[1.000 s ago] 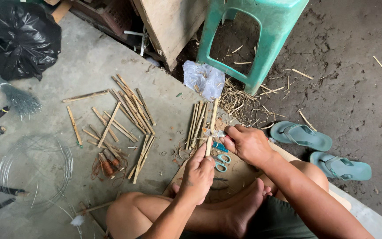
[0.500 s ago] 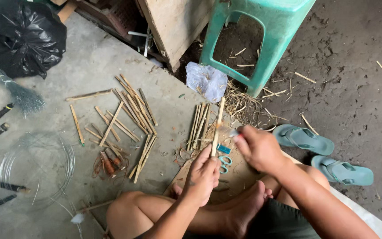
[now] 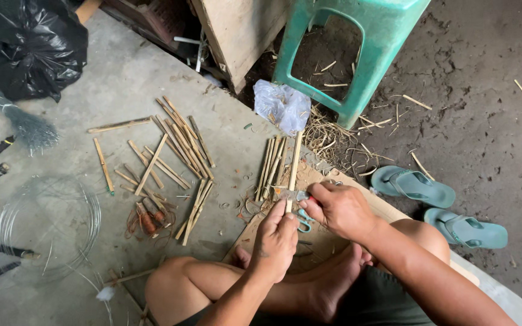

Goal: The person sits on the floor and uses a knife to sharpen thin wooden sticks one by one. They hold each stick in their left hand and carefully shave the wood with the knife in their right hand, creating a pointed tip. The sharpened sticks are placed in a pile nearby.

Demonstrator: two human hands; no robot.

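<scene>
Bamboo is what both hands work on: the left hand [image 3: 276, 238] grips the near end of a bamboo stick [image 3: 295, 164] pointing away over the concrete floor [image 3: 122, 84]. The right hand [image 3: 341, 208] is clenched around a small knife [image 3: 294, 195] laid across it, beside a bundle of sticks [image 3: 270, 168].

The lower end of the bamboo stick [image 3: 295, 162] disappears under the left hand [image 3: 275, 240], and the blade of the tool in the right hand [image 3: 339, 208] is too small to identify. The teal scissors [image 3: 304, 220] lie mostly covered by both hands. The green stool [image 3: 377, 54] and black bag [image 3: 28, 45] run off the top edge.
</scene>
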